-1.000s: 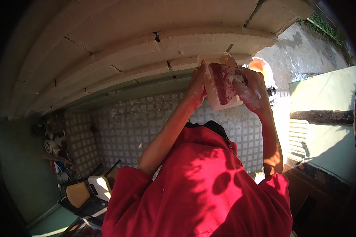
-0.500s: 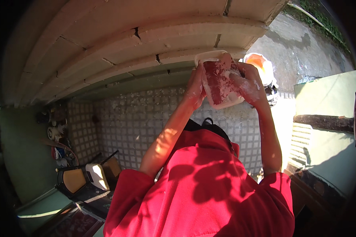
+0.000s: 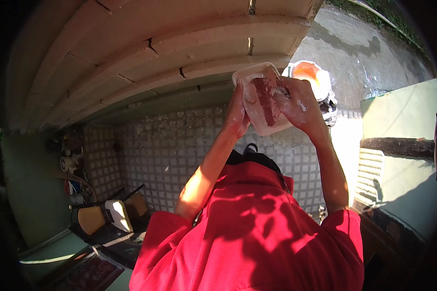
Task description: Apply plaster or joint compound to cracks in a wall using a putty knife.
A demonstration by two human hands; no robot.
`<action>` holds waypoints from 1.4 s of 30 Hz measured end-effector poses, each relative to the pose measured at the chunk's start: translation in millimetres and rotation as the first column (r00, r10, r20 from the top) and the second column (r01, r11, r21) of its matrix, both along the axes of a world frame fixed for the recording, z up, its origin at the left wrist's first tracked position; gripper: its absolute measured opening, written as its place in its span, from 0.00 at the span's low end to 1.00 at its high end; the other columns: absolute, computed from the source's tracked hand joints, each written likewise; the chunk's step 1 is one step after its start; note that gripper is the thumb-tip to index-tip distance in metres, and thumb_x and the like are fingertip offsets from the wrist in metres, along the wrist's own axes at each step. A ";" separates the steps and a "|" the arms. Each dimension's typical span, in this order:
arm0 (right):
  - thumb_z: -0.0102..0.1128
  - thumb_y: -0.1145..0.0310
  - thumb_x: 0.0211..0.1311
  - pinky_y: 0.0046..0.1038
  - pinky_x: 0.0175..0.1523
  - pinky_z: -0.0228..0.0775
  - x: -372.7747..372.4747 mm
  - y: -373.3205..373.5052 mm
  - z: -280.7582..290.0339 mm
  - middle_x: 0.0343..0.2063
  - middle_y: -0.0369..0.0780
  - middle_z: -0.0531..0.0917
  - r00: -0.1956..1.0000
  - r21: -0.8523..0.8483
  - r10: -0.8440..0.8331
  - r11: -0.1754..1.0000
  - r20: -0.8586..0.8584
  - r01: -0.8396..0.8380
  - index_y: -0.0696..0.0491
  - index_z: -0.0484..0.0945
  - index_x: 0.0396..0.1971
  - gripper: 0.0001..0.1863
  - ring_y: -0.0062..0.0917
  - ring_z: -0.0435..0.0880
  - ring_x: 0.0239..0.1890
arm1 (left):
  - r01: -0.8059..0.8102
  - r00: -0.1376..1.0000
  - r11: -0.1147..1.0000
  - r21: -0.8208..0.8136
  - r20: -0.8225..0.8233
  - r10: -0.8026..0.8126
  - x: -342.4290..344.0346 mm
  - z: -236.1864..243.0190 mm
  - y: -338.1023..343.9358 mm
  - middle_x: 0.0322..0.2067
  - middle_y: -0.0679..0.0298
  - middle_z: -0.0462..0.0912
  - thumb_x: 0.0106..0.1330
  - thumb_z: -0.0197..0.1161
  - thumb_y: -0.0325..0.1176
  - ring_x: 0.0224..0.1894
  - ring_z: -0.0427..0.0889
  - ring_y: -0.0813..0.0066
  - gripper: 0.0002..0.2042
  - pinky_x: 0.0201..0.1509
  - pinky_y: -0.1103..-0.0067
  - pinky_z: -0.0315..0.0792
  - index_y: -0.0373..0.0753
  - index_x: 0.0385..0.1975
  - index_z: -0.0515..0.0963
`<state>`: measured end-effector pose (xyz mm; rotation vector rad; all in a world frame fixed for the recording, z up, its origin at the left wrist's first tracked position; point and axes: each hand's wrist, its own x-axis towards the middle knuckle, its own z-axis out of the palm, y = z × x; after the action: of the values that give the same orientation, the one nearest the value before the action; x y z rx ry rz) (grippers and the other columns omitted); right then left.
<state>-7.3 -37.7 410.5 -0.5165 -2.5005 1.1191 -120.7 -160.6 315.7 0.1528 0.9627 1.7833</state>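
Both my hands are in front of me, below the ceiling-like panelling. My left hand [image 3: 235, 114] grips the near-left side of a pale, rounded rectangular plastic tub [image 3: 273, 131], fingers partly hidden behind it. My right hand [image 3: 302, 105] is closed at the tub's right side on a flat dark-red plate, scraper-like [image 3: 265, 103], smeared with whitish paste. The plate stands tilted over the tub's opening, its handle, if any, hidden by my fingers. Whitish smears mark both hands.
An orange-lined white bucket [image 3: 310, 73] stands beyond my right hand. Pale ridged panelling [image 3: 179, 53] runs close overhead and ahead. Chairs [image 3: 90, 220] stand at the lower left, with assorted items [image 3: 73, 169] against the left wall. A dark pole [image 3: 398, 147] juts at the right.
The red plate has turned to a narrower angle, baring more of the tub's pale inside. My right hand has shifted slightly left with it; the tub has moved slightly left.
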 end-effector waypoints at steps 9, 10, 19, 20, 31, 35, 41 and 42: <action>0.53 0.66 0.55 0.39 0.34 0.70 7.0 2.3 4.8 0.24 0.54 0.79 0.998 0.188 -0.048 0.981 0.034 0.041 0.63 0.78 0.34 0.14 0.49 0.79 0.26 | -0.057 0.998 0.998 0.039 0.029 0.055 12.5 -4.2 5.3 0.64 0.59 0.67 0.71 0.37 0.63 0.65 0.68 0.65 0.35 0.68 0.67 0.64 0.42 0.67 0.58; 0.54 0.66 0.55 0.39 0.33 0.71 3.4 -0.5 0.9 0.23 0.54 0.79 1.000 0.204 -0.009 0.979 0.024 0.004 0.63 0.78 0.35 0.14 0.50 0.79 0.26 | -0.046 0.999 0.998 0.044 0.030 0.044 11.9 -3.8 6.0 0.64 0.60 0.67 0.71 0.37 0.63 0.65 0.68 0.65 0.35 0.68 0.67 0.65 0.43 0.67 0.58; 0.55 0.69 0.52 0.38 0.33 0.71 -2.0 -10.3 5.8 0.22 0.54 0.79 0.994 0.090 0.111 0.990 0.007 -0.111 0.63 0.78 0.35 0.14 0.48 0.80 0.24 | -0.078 0.994 0.997 -0.019 0.068 0.079 5.5 -7.5 2.6 0.55 0.63 0.75 0.70 0.41 0.63 0.54 0.77 0.73 0.32 0.55 0.74 0.76 0.45 0.63 0.62; 0.54 0.68 0.52 0.37 0.34 0.71 -2.9 -8.4 3.8 0.23 0.54 0.79 0.989 0.087 0.134 0.986 0.061 -0.139 0.63 0.78 0.35 0.14 0.47 0.80 0.25 | -0.079 0.995 0.997 -0.015 0.065 0.080 5.8 -7.0 2.6 0.55 0.63 0.75 0.70 0.41 0.63 0.54 0.77 0.73 0.32 0.55 0.74 0.76 0.45 0.63 0.62; 0.54 0.67 0.52 0.34 0.35 0.70 3.3 11.2 19.8 0.24 0.52 0.80 0.996 0.141 -0.082 0.987 0.047 0.074 0.64 0.77 0.30 0.13 0.43 0.78 0.24 | -0.080 0.994 0.996 0.035 0.078 0.077 7.1 1.7 3.5 0.62 0.60 0.69 0.69 0.40 0.65 0.64 0.69 0.69 0.36 0.68 0.69 0.63 0.42 0.66 0.60; 0.53 0.67 0.52 0.35 0.35 0.70 -1.4 15.0 22.0 0.24 0.53 0.80 0.997 0.106 -0.067 0.992 0.048 0.061 0.64 0.78 0.31 0.14 0.44 0.78 0.24 | -0.052 0.995 0.997 0.065 0.087 0.046 8.1 3.6 5.6 0.62 0.60 0.69 0.69 0.40 0.65 0.64 0.69 0.69 0.36 0.67 0.69 0.64 0.42 0.66 0.60; 0.55 0.67 0.51 0.35 0.36 0.71 -8.7 9.0 14.1 0.24 0.52 0.81 0.990 -0.044 0.115 0.993 0.087 -0.111 0.65 0.79 0.33 0.16 0.39 0.80 0.25 | -0.038 0.998 0.999 -0.032 0.058 0.040 3.8 -0.1 11.8 0.61 0.62 0.71 0.69 0.42 0.64 0.62 0.70 0.70 0.35 0.66 0.70 0.66 0.42 0.66 0.60; 0.55 0.67 0.51 0.35 0.36 0.71 -9.4 10.1 14.0 0.24 0.52 0.81 0.989 -0.047 0.119 0.992 0.089 -0.115 0.65 0.79 0.33 0.16 0.39 0.80 0.25 | -0.048 0.997 0.998 -0.040 0.059 0.050 4.1 0.8 13.3 0.60 0.62 0.71 0.70 0.43 0.64 0.62 0.71 0.70 0.35 0.65 0.70 0.66 0.42 0.66 0.60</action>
<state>-16.8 -27.7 424.5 -0.4463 -2.6210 1.2193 -116.5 -147.3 316.5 0.0510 0.9648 1.8026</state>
